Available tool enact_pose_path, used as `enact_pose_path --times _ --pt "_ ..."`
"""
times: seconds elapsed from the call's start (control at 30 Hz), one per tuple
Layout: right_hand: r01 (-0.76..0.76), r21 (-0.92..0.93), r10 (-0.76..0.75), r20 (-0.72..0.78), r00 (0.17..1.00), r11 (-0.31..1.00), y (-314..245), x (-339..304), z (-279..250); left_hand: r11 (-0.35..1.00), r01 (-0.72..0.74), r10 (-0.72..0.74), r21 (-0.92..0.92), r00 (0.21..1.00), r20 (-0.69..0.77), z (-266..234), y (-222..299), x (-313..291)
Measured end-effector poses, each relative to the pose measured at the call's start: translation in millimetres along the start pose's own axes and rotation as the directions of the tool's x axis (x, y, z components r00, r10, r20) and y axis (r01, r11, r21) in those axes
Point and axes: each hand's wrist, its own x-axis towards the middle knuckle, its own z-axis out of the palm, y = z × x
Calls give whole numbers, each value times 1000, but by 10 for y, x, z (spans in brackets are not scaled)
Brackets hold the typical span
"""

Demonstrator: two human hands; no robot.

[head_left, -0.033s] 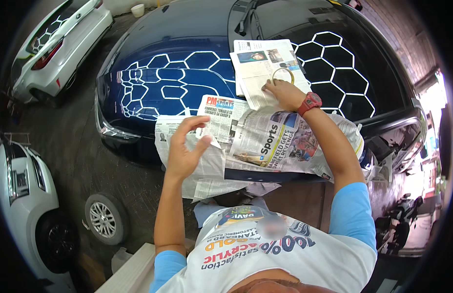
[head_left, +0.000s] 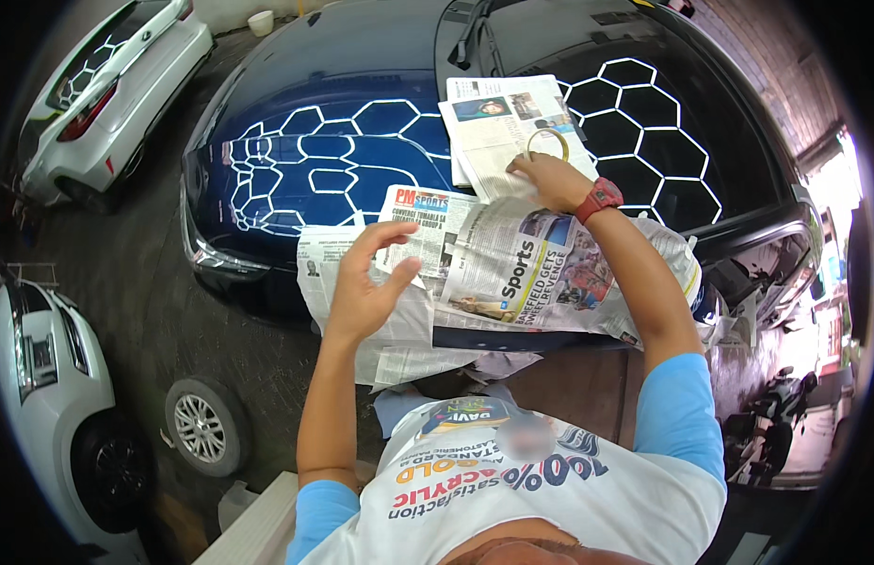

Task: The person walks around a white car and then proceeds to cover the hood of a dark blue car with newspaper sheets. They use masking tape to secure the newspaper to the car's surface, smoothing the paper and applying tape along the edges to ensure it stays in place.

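My right hand [head_left: 561,185], with a red watch on its wrist, is closed at the lower edge of a thin yellowish roll of masking tape [head_left: 564,148], the ring tilted up. Beneath it lies a stack of folded newspaper [head_left: 493,141] on the car's hood. My left hand [head_left: 366,282] hovers open over the near newspaper sheets, thumb and fingers apart. Those newspaper sheets [head_left: 493,254] cover the near edge of a dark blue and black car [head_left: 362,85]. White hexagon outlines [head_left: 380,118] spread over the paint on both sides of the paper.
A loose wheel [head_left: 206,427] is on the floor at the left, near a white car [head_left: 56,377]. Another white car [head_left: 126,94] with hexagon outlines stands at the far left. A motorcycle [head_left: 785,414] is at the right. A pale board [head_left: 253,518] juts in at lower left.
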Motion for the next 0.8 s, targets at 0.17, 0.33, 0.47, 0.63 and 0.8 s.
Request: enact_pose_path --times 0.17,0.33,0.47,0.63,0.8 --pt "-223 382 262 -51 964 897 124 -149 -276 990 128 -113 -55 969 221 481 -240 629" --pt "-153 517 318 -247 915 842 164 -83 -440 806 481 -439 -346 877 196 1006 -361 1295" --pt "-87 539 461 -612 642 838 268 -101 -486 833 545 -536 -93 837 110 1467 -475 1592" --pt "140 706 613 -682 399 694 268 -194 -1208 845 534 -529 -43 844 89 1531 -633 1744" --pt "424 633 599 -767 229 648 490 -525 -1863 893 442 -448 85 890 80 1780 -177 1747"
